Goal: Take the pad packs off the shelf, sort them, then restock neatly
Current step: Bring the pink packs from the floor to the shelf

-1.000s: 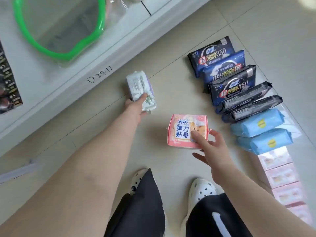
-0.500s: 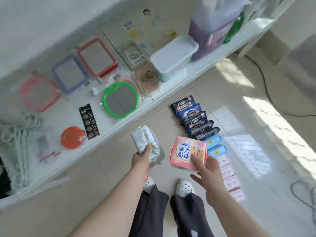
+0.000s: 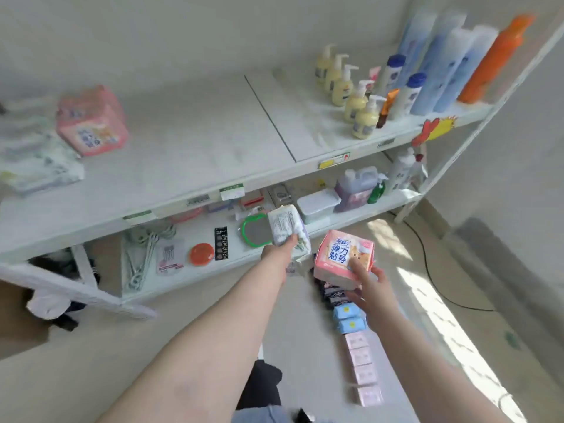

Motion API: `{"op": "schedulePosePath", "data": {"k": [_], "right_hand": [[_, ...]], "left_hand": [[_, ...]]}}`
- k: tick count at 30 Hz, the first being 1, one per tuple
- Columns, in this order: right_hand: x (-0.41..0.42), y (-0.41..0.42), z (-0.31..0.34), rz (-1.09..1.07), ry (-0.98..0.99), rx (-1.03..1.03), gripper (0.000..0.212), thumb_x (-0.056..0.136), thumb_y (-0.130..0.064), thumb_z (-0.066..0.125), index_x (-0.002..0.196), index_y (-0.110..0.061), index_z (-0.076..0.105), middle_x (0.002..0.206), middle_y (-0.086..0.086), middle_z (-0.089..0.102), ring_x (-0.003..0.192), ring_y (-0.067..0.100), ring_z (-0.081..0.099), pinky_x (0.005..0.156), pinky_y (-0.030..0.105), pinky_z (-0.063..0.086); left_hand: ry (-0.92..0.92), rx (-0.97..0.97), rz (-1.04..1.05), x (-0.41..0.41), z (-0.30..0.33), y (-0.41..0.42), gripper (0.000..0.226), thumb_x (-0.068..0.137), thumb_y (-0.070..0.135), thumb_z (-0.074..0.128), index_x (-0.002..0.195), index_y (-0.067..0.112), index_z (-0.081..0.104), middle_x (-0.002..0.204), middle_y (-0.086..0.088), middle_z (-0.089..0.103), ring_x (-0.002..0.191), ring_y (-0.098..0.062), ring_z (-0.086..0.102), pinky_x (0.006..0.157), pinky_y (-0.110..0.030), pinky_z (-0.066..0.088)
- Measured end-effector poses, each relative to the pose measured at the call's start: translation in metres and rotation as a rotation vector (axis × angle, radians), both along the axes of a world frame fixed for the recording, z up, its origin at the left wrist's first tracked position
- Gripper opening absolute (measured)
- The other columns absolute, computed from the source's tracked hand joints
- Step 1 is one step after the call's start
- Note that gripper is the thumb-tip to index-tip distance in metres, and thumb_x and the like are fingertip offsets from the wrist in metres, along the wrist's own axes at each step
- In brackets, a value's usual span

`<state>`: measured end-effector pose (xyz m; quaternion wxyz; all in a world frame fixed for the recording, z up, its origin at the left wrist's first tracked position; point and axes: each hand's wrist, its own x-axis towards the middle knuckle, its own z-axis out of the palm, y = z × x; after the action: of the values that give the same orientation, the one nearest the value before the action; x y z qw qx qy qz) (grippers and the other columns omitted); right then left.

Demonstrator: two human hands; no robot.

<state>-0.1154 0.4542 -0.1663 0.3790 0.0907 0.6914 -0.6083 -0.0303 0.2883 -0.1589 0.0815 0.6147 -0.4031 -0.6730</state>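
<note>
Head view: the left hand [image 3: 279, 250] grips a white pad pack [image 3: 285, 228] by its lower end, thumb across the face — held upright, likely for shelving. The right hand [image 3: 367, 280] cradles a pink pad pack [image 3: 343, 257] from below, thumb on its printed front. Sorted packs lie in 1 row on the floor [image 3: 354, 340] at 5 o'clock. The upper shelf [image 3: 198, 141] has open room centrally; a pink stack [image 3: 91, 120] sits at 10 o'clock, bottles [image 3: 354, 96] at 2 o'clock, just behind the front edge.

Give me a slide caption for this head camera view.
Left hand holds a white pack, right hand a pink pack.
</note>
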Motion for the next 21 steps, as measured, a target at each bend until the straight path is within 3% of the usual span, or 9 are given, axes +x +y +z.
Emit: {"op": "schedulePosePath", "data": {"k": [3, 7, 10, 15, 18, 21], "right_hand": [[0.002, 0.009, 0.029, 0.089, 0.056, -0.019, 0.060, 0.083, -0.038, 0.072, 0.131, -0.012, 0.047, 0.113, 0.013, 0.068, 0.095, 0.028, 0.069, 0.071, 0.032, 0.058], [0.008, -0.004, 0.066, 0.207, 0.092, -0.067, 0.052, 0.086, -0.037, 0.069, 0.127, -0.009, 0.053, 0.110, 0.013, 0.069, 0.094, 0.028, 0.068, 0.078, 0.036, 0.058], [0.020, -0.030, 0.083, 0.266, 0.085, -0.098, 0.056, 0.081, -0.040, 0.073, 0.126, -0.010, 0.056, 0.112, 0.014, 0.068, 0.095, 0.026, 0.068, 0.067, 0.031, 0.059], [0.056, -0.099, 0.097, 0.380, 0.065, -0.175, 0.064, 0.075, -0.044, 0.078, 0.126, -0.010, 0.057, 0.108, 0.012, 0.070, 0.082, 0.019, 0.070, 0.068, 0.032, 0.057], [0.085, -0.145, 0.097, 0.451, 0.047, -0.208, 0.049, 0.083, -0.036, 0.073, 0.120, -0.007, 0.060, 0.100, 0.010, 0.071, 0.079, 0.020, 0.069, 0.071, 0.034, 0.057], [0.113, -0.196, 0.097, 0.466, 0.020, -0.189, 0.056, 0.079, -0.035, 0.076, 0.123, -0.006, 0.057, 0.105, 0.013, 0.071, 0.080, 0.022, 0.070, 0.066, 0.032, 0.059]], "left_hand": [[0.017, -0.039, 0.036, 0.021, 0.034, 0.014, 0.072, 0.082, 0.051, 0.067, 0.136, 0.010, 0.044, 0.132, -0.010, 0.053, 0.117, -0.027, 0.053, 0.094, -0.032, 0.042], [0.070, -0.110, 0.125, 0.065, 0.076, 0.014, 0.063, 0.087, 0.047, 0.063, 0.134, 0.009, 0.045, 0.128, -0.010, 0.053, 0.104, -0.024, 0.050, 0.089, -0.032, 0.040], [0.047, -0.136, 0.223, 0.103, 0.096, -0.005, 0.065, 0.082, 0.052, 0.066, 0.124, 0.006, 0.047, 0.110, -0.006, 0.053, 0.101, -0.025, 0.055, 0.086, -0.033, 0.046], [0.077, -0.181, 0.421, 0.155, 0.124, -0.059, 0.072, 0.079, 0.059, 0.065, 0.129, 0.010, 0.050, 0.120, -0.007, 0.062, 0.102, -0.027, 0.062, 0.076, -0.035, 0.044], [0.079, -0.238, 0.514, 0.185, 0.130, -0.098, 0.063, 0.081, 0.053, 0.067, 0.123, 0.007, 0.056, 0.115, -0.010, 0.065, 0.093, -0.026, 0.062, 0.065, -0.028, 0.044], [0.097, -0.226, 0.595, 0.211, 0.125, -0.141, 0.059, 0.079, 0.048, 0.071, 0.119, 0.007, 0.058, 0.109, -0.009, 0.067, 0.094, -0.028, 0.064, 0.064, -0.029, 0.045]]}}
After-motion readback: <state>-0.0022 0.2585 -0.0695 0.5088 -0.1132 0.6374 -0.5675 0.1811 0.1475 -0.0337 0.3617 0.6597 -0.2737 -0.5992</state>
